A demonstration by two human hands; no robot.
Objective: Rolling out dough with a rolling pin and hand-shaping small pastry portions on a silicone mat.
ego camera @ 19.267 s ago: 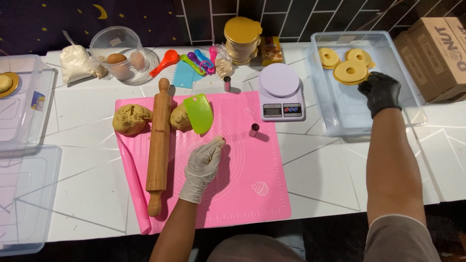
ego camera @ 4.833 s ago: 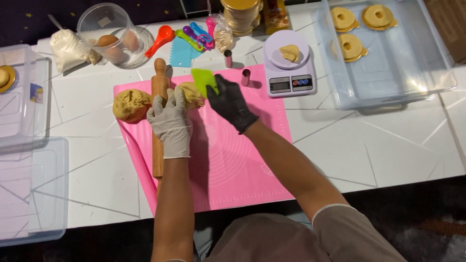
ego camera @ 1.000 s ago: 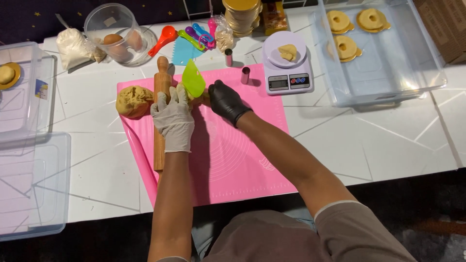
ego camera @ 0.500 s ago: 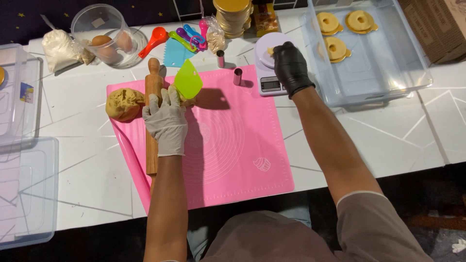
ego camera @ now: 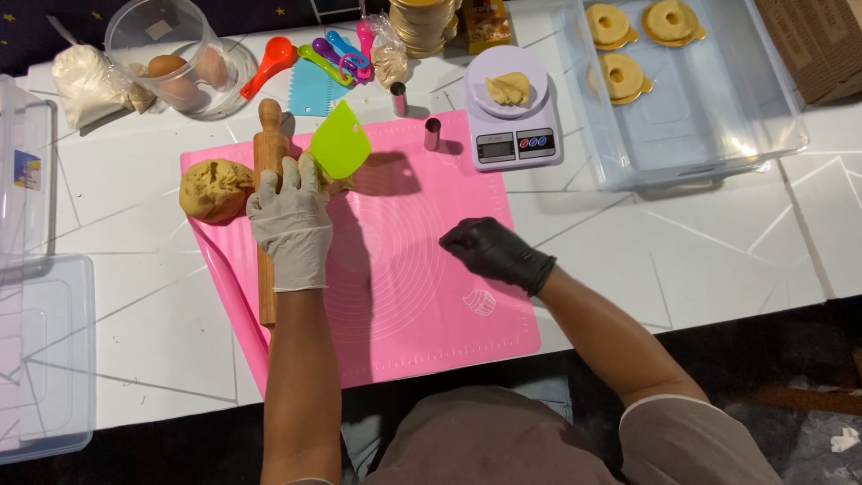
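Observation:
My left hand (ego camera: 292,220), in a white glove, lies over the wooden rolling pin (ego camera: 266,278) at the pink mat's (ego camera: 422,305) far left. Its fingers rest on a small dough piece and hold a green scraper (ego camera: 339,141) upright. A large dough ball (ego camera: 214,189) sits just left of the pin. My right hand (ego camera: 494,251), in a black glove, hovers low over the middle of the mat with loosely curled fingers and nothing in it. Behind the mat, a small dough piece (ego camera: 510,88) lies on the white kitchen scale (ego camera: 514,144).
Two small metal cutters (ego camera: 432,133) stand at the mat's far edge. A clear tub (ego camera: 709,153) at the back right holds three ring-shaped pastries (ego camera: 622,74). Bowl with eggs (ego camera: 175,63), measuring spoons (ego camera: 305,54) and flour bag (ego camera: 85,81) at the back left; clear lids (ego camera: 36,359) on the left.
My right hand has left the scale and come back toward me over the mat. My left hand stays by the rolling pin with the green scraper.

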